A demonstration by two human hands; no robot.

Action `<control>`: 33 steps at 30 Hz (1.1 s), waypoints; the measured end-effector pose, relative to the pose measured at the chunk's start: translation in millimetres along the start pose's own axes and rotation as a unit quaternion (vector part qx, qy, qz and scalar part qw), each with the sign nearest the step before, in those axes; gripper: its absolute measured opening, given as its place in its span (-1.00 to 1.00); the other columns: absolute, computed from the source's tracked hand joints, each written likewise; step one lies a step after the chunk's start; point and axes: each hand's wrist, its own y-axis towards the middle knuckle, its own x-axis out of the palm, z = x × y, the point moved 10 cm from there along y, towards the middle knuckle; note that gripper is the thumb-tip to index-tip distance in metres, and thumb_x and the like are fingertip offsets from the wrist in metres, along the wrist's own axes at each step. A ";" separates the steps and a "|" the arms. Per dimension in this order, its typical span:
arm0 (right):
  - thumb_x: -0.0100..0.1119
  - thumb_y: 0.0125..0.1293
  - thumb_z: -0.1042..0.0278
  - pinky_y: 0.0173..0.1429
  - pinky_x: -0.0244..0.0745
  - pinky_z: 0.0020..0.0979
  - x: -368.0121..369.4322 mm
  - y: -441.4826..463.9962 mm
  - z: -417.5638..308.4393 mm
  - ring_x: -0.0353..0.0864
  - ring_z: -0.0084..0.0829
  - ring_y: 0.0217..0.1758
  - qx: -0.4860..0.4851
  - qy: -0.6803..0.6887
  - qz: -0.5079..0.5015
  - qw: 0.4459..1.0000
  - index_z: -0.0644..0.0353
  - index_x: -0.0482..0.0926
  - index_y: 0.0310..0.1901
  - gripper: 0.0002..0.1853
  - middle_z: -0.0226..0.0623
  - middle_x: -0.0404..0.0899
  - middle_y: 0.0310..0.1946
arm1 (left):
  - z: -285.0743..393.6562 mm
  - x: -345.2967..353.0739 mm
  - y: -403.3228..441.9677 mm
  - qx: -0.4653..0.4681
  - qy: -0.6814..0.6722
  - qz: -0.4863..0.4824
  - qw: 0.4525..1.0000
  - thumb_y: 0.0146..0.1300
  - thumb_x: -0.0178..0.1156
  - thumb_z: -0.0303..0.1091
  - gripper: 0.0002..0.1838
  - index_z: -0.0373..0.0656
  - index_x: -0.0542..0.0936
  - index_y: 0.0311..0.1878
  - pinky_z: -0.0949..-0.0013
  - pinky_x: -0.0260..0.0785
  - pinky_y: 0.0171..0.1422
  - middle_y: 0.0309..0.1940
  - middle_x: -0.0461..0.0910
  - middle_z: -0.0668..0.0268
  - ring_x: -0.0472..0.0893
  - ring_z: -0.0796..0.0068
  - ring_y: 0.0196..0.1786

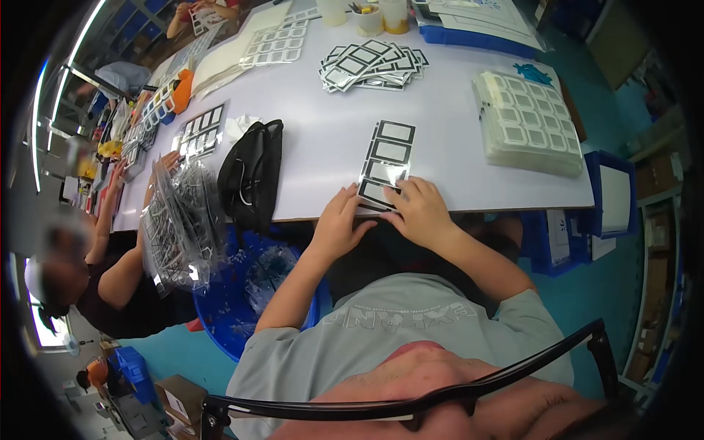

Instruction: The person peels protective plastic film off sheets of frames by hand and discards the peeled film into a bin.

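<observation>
A narrow sheet with a row of black-bordered rectangular frames (pixel 391 152) lies on the table, its near end at the front edge. My left hand (pixel 339 222) rests at the sheet's near left corner, fingers stretched along its side and thumb held apart. Over the near right corner, my right hand (pixel 423 211) has its fingers bent onto the sheet, with the thumb close below; they appear to pinch its edge. The fingertips partly cover the nearest frame. Farther back lies a fanned pile of similar framed sheets (pixel 359 62).
A stack of white gridded panels in plastic (pixel 528 125) stands at the right. To the left are a black pouch (pixel 251 172), a bag of dark-edged parts (pixel 183 224) and a co-worker's arm (pixel 125 271). A blue bin (pixel 220 323) sits below; cups (pixel 367 20) stand behind.
</observation>
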 end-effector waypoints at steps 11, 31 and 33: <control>0.53 0.09 0.35 0.39 0.45 -0.05 -15.3 -4.5 11.8 0.61 -0.12 0.26 -0.084 0.070 0.001 0.994 0.09 0.72 0.18 -0.46 -0.27 0.69 0.09 | 32.3 -29.3 5.5 0.114 0.019 0.088 0.989 0.14 0.54 -0.43 -0.71 -0.12 0.75 -0.05 0.21 0.57 -0.13 -0.17 0.72 0.28 0.74 0.20 -0.12; 0.23 0.33 0.52 0.11 0.60 -0.08 23.6 254.3 137.0 0.71 -0.12 0.02 -0.034 -0.167 0.057 0.984 0.10 0.77 0.05 -0.70 -0.22 0.70 -0.14 | -15.0 -77.0 -0.8 -0.090 -0.061 0.137 0.985 0.32 0.47 -0.31 -0.65 -0.17 0.66 0.11 0.13 0.55 0.22 0.15 0.58 0.03 0.66 -0.02 0.16; 0.26 0.33 0.48 0.28 0.57 -0.03 84.0 211.6 140.9 0.68 -0.02 0.19 -0.001 -0.079 0.004 0.997 0.15 0.75 0.14 -0.65 -0.03 0.70 0.03 | -16.1 -85.5 9.0 -0.069 -0.048 0.142 0.986 0.32 0.47 -0.32 -0.67 -0.17 0.67 0.09 0.12 0.55 0.21 0.14 0.58 0.02 0.66 -0.03 0.15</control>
